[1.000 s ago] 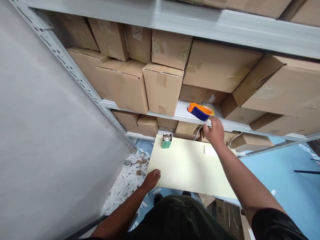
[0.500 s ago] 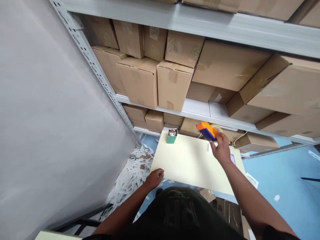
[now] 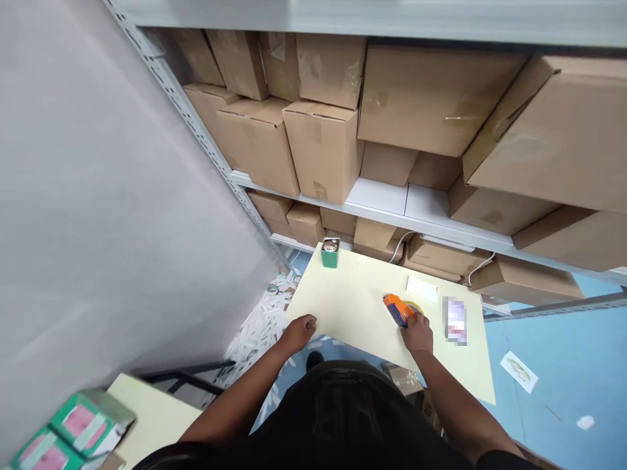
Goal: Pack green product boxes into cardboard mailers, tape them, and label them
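Orange-and-blue tape dispenser (image 3: 396, 309) just came off shelf (image 3: 379, 192), down over counter (image 3: 347, 294), so it's at working height now. Right hand (image 3: 418, 334): fingers closed round its near end. Left hand (image 3: 298, 334): fingers curled, nothing visible in them. Count: one dispenser, one green box (image 3: 330, 258) beyond left fingers, one white box (image 3: 421, 288) beyond right fingers, one pixelated item (image 3: 455, 320) right of those.

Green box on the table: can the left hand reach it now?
Probably yes: the left hand is at the near edge of the table, and nothing visible stands between it and the green box; the tape dispenser is off to the right.
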